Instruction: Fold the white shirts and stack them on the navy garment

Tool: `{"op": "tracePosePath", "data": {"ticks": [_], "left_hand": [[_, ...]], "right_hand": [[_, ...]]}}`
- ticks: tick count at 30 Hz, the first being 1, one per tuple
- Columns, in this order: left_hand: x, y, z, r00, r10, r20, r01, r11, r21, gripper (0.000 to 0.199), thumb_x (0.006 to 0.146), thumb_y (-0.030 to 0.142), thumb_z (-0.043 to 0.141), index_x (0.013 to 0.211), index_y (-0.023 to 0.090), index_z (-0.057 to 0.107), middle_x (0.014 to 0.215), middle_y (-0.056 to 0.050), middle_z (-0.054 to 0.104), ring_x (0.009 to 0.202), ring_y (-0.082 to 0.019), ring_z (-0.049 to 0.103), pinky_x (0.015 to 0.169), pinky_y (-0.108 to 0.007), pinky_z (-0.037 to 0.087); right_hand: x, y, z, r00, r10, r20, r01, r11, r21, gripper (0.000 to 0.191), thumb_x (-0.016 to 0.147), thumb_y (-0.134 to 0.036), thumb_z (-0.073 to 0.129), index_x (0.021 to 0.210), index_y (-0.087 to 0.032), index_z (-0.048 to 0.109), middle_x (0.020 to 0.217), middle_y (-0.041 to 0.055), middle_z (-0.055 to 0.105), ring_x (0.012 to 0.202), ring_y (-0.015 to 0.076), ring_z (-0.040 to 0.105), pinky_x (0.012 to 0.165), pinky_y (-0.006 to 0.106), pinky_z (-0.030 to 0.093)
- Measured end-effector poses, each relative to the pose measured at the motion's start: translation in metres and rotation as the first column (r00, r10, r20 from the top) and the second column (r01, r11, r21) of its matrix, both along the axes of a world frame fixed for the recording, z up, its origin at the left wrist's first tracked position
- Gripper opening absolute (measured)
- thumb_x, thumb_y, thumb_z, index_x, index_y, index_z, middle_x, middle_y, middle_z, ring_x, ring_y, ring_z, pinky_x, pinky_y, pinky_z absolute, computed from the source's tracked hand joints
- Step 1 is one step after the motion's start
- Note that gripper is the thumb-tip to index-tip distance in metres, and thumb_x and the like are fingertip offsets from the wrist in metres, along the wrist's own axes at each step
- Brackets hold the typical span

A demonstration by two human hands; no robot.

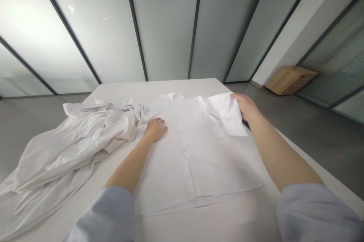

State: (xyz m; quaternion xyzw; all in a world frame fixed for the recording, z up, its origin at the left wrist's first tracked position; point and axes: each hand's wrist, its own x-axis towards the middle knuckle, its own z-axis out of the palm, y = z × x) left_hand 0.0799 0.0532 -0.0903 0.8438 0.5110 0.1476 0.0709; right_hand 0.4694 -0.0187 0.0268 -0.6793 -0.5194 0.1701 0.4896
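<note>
A white button-front shirt lies spread on the white table, its collar toward the far end and its hem toward me. My left hand rests on the left part of its front, fingers somewhat spread, holding nothing. At the right, my right hand grips the outer edge of the short sleeve, which is partly raised. Some of the right fingers are hidden behind the cloth. A small dark item, too hidden to name, shows just under that hand.
A heap of crumpled white garments covers the table's left side and hangs over its edge. Beyond the table stand frosted glass panels. A wooden cabinet is on the floor at the back right.
</note>
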Motion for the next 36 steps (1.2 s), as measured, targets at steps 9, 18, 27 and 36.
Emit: {"op": "tracePosePath", "data": {"ticks": [9, 18, 27, 36], "left_hand": [[-0.005, 0.002, 0.000, 0.885, -0.009, 0.466, 0.114, 0.974, -0.197, 0.062, 0.097, 0.048, 0.016, 0.104, 0.015, 0.069, 0.108, -0.009, 0.071, 0.103, -0.021, 0.063, 0.095, -0.035, 0.046], [0.018, -0.026, 0.018, 0.966, -0.233, 0.115, 0.243, 0.967, -0.080, 0.053, 0.081, 0.057, 0.056, 0.116, 0.019, 0.066, 0.115, -0.012, 0.065, 0.109, -0.028, 0.058, 0.098, -0.042, 0.042], [0.033, -0.048, 0.018, 0.886, -0.458, 0.078, 0.464, 0.880, -0.099, 0.062, 0.071, 0.015, 0.055, 0.132, 0.023, 0.054, 0.127, -0.008, 0.061, 0.122, -0.026, 0.051, 0.113, -0.045, 0.028], [0.001, -0.024, 0.034, 0.828, -0.219, 0.516, 0.380, 0.896, -0.229, 0.021, 0.075, 0.026, 0.051, 0.087, 0.017, 0.067, 0.094, -0.006, 0.070, 0.095, -0.021, 0.061, 0.090, -0.036, 0.048]], "right_hand": [[-0.056, 0.016, -0.037, 0.952, 0.301, -0.051, -0.303, 0.953, -0.028, 0.034, 0.088, -0.042, 0.050, 0.094, -0.016, 0.070, 0.093, 0.0107, 0.072, 0.085, 0.0220, 0.066, 0.081, 0.036, 0.050], [-0.063, 0.001, -0.130, 0.813, 0.218, 0.540, -0.168, 0.976, -0.141, 0.026, 0.085, -0.027, 0.051, 0.103, -0.019, 0.068, 0.114, 0.0090, 0.067, 0.110, 0.0225, 0.057, 0.098, 0.037, 0.040], [-0.049, 0.000, -0.123, 0.921, 0.052, 0.386, -0.057, 0.998, 0.002, 0.026, 0.084, -0.028, 0.044, 0.089, -0.020, 0.068, 0.098, 0.0092, 0.068, 0.096, 0.0232, 0.060, 0.091, 0.037, 0.044], [-0.051, 0.001, -0.122, 0.940, 0.039, 0.338, -0.047, 0.999, 0.017, 0.025, 0.083, -0.030, 0.045, 0.084, -0.020, 0.067, 0.094, 0.0085, 0.069, 0.093, 0.0229, 0.061, 0.088, 0.036, 0.045]]}}
